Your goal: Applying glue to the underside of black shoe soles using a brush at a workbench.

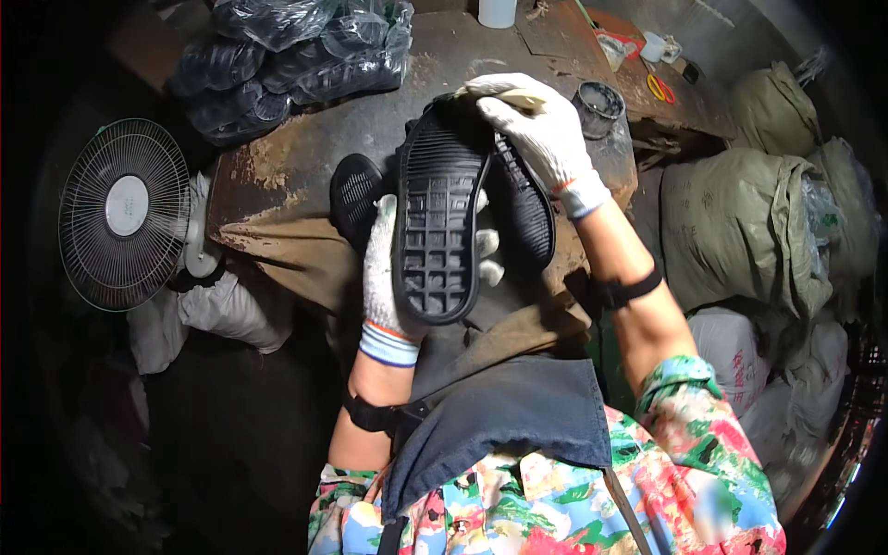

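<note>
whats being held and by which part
A black sole: the left hand grips its lower half from behind; the right hand is at its top end.

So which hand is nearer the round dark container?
Right: the right hand is just left of the container; the left hand is farther off, lower left, gripping the large black sole.

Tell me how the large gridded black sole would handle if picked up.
The black sole is probably fairly stiff: it holds its shape in the left hand. Its recessed grid suggests modest weight for its size; the ribbed end should resist slipping.
</note>
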Tool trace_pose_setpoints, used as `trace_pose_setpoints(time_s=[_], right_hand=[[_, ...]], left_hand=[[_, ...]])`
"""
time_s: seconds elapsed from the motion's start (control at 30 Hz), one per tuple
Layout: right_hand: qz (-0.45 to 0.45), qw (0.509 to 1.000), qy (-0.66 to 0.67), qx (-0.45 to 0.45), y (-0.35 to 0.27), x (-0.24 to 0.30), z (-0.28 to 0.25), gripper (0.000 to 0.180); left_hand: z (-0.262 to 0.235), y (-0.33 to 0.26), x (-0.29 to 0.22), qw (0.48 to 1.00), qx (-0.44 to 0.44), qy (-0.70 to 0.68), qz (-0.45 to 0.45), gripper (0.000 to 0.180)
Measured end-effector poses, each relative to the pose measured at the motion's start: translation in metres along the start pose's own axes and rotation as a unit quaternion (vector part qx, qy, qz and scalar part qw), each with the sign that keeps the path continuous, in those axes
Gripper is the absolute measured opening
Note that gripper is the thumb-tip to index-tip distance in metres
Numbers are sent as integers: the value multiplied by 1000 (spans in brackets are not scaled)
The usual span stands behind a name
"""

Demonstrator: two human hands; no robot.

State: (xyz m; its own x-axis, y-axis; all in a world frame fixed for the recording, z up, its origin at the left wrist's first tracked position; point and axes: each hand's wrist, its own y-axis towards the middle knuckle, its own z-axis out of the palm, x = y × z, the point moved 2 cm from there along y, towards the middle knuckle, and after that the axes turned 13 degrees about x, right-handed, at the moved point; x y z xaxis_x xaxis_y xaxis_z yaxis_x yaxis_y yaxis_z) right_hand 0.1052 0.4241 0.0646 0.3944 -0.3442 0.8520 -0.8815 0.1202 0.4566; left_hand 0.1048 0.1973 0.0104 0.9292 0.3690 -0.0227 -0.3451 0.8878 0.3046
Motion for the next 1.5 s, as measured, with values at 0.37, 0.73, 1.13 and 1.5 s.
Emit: trace_pose_setpoints(time_s=[0.37,0.73,1.13,1.5], right_hand=[[-178,952,-208,135,-49,59,54,18],[-157,931,-185,274,-94,73,41,23],[90,976,5,200,-82,87,101,22],[2,975,-220,-10,-21,-5,22,26]], left_hand=[[-22,-4,-6,984,167,54,20,70],[11,-12,-70,959,17,282,20,108],[-8,-56,-99,816,-159,543,118,60],[20,-43,-60,866,-158,474,-23,50]])
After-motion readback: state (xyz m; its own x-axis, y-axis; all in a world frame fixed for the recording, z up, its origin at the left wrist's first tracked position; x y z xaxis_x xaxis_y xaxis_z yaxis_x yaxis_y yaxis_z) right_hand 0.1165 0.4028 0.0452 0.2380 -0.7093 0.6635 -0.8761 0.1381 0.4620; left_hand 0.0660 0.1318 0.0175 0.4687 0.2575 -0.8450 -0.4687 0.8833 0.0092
